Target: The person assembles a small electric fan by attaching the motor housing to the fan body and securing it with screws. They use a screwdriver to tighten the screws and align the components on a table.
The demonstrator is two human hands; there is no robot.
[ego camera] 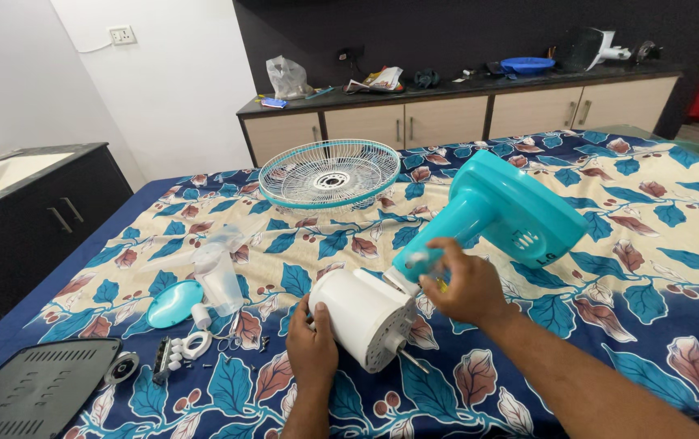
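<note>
A bed spread with a leaf-patterned sheet in blue, cream and rust carries everything under both hands. Just beyond the right hand lies the teal fan body, tipped on its side, its neck running down to the white motor housing. The left hand is clasped around the near left side of that housing, fingers curled on its round wall, steadying it on the sheet; a thin metal shaft sticks out of the housing's face, just right of this hand. The right hand is clenched around a screwdriver with a clear yellowish handle, right at the joint where the neck meets the housing.

Farther off, past both hands, rests the round wire fan guard with a teal rim. Left of the left hand lie clear fan blades, a dark vented panel, a teal round cap and a cluster of small white parts.
</note>
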